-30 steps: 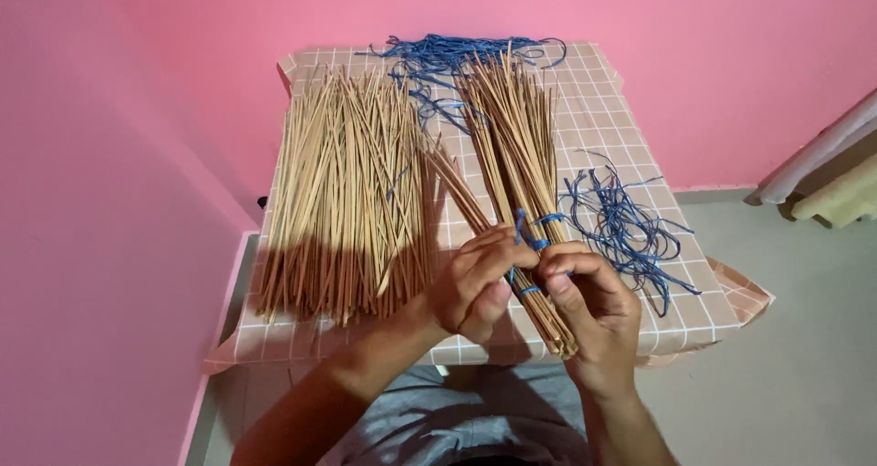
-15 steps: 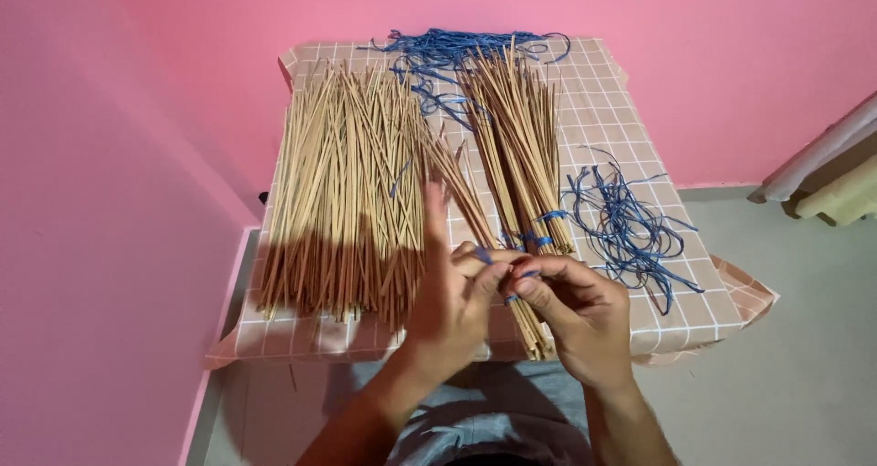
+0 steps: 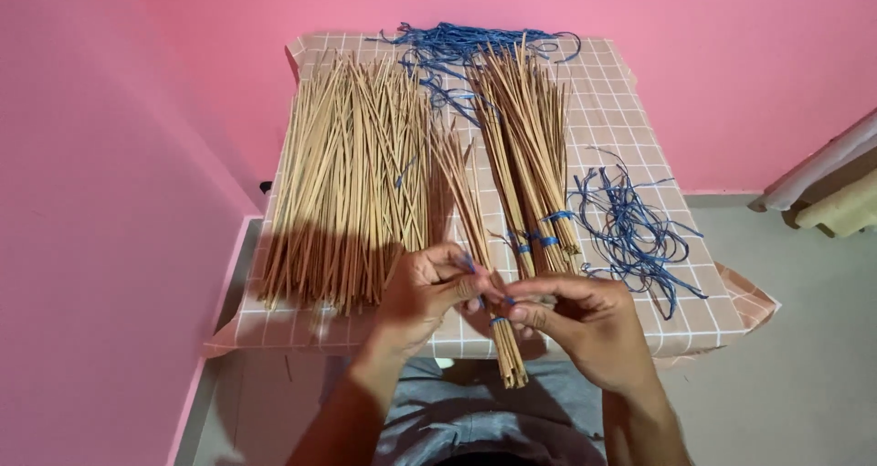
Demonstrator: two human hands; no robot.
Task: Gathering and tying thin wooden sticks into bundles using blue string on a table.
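Both hands meet at near table edge: left hand (image 3: 429, 292) & right hand (image 3: 575, 324) pinch a blue string (image 3: 498, 320) round a thin stick bundle (image 3: 475, 247), which runs between the fingertips, far end angled left

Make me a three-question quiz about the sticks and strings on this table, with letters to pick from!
1. Where is the big loose pile of sticks?
A on the table's left part
B on the floor
C on a chair

2. What colour are the strings?
A red
B blue
C green

3. What is around the small bundle in the hands?
A a blue string
B tape
C nothing

Answers: 1 A, it lies on the checked table at the left. 2 B, all the strands are blue. 3 A, left hand and right hand pinch a blue string wrapped on it.
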